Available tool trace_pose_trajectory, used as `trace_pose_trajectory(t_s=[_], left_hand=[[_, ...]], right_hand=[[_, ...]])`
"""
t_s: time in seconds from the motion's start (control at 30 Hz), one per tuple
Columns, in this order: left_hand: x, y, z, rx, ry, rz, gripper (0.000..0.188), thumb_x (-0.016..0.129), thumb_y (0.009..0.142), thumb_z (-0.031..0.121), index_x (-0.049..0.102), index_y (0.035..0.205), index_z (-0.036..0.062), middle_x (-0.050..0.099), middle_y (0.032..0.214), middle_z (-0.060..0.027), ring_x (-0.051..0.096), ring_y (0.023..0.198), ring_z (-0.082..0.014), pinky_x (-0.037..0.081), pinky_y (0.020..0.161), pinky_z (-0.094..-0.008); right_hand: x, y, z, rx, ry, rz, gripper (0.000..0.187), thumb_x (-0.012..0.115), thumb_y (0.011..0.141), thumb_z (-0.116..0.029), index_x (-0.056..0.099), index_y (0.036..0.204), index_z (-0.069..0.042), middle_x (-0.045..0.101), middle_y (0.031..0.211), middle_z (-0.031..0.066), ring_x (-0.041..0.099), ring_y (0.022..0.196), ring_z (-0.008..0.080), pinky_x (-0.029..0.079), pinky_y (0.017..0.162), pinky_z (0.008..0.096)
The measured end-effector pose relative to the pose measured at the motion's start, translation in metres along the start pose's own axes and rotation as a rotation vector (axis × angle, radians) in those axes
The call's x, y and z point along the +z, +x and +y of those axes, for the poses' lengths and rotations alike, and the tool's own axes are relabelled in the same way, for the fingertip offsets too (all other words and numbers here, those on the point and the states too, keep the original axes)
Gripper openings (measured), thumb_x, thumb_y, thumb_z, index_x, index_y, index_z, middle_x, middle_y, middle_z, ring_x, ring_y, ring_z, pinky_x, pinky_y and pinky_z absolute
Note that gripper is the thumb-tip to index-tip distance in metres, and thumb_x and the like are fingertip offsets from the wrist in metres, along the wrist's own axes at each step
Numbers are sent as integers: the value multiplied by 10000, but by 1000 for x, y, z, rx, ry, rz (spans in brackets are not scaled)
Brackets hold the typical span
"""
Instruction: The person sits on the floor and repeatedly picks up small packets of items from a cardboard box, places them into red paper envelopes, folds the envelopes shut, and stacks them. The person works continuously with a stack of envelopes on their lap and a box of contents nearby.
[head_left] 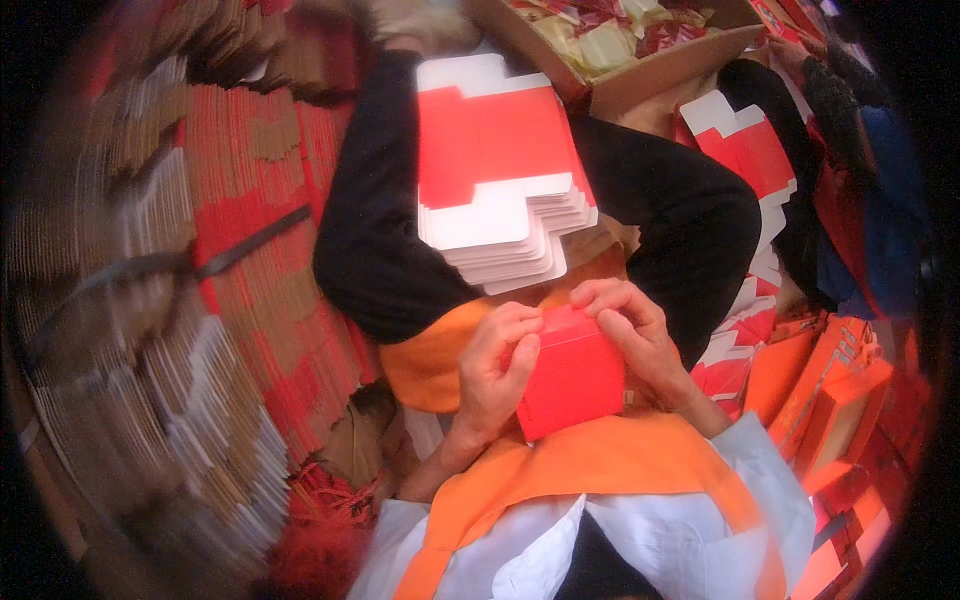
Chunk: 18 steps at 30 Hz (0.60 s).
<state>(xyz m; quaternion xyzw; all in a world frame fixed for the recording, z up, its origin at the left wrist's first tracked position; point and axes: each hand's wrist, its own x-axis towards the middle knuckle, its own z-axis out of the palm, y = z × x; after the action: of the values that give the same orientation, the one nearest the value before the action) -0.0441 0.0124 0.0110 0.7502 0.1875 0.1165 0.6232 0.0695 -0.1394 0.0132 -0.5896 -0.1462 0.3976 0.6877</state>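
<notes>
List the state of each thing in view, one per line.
Red paperboard box: folded into shape, between both hands
Left hand: fingers bent, gripping its far left corner
Right hand: fingers bent, gripping its far right corner
Red-and-white carton blanks: flat, stacked between the legs
Brown cardboard box: open, holding wrapped packets
Carton bundle at left: flat-folded, banded by a dark strap

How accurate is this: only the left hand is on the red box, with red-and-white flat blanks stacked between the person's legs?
Not quite: in the head view, the right hand is on the red box too, alongside the left hand. The rest stands.
</notes>
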Motion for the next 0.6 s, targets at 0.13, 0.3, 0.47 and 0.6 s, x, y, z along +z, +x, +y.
trace_pose_trajectory(t_s=[0.13, 0.3, 0.47, 0.6], left_hand=[[4, -2, -3, 2, -2, 29, 91, 581, 787, 11, 594, 875, -6, 616, 960, -132, 584, 948, -254, 435, 868, -352], [-3, 2, -5, 122, 171, -20, 181, 706, 705, 106, 581, 811, 29, 620, 993, -125, 570, 999, -288, 396, 923, -433], [-20, 58, 35, -93, 373, -630, 402, 744, 674, 288, 510, 877, 32, 593, 939, -160, 583, 885, -313, 457, 795, -364], [-45, 73, 21, -145, 91, -337, 408, 684, 755, 323, 504, 968, 25, 564, 911, -112, 578, 829, -218, 473, 743, -320]], right_hand=[[0, 1, 8, -66, -1, 54, 63, 467, 847, -8, 529, 833, -14, 560, 994, 102, 516, 979, 191, 401, 867, 301], [-3, -2, 8, -102, -142, -11, 80, 485, 825, -4, 545, 773, -9, 602, 950, 112, 542, 978, 252, 415, 871, 352], [-23, 37, -48, -290, -449, -620, 90, 558, 845, -118, 599, 842, -38, 603, 977, 99, 547, 990, 245, 372, 929, 399], [-55, 131, -95, -263, -725, -360, 128, 569, 843, -182, 603, 870, -62, 598, 826, 82, 573, 773, 162, 465, 704, 321]])
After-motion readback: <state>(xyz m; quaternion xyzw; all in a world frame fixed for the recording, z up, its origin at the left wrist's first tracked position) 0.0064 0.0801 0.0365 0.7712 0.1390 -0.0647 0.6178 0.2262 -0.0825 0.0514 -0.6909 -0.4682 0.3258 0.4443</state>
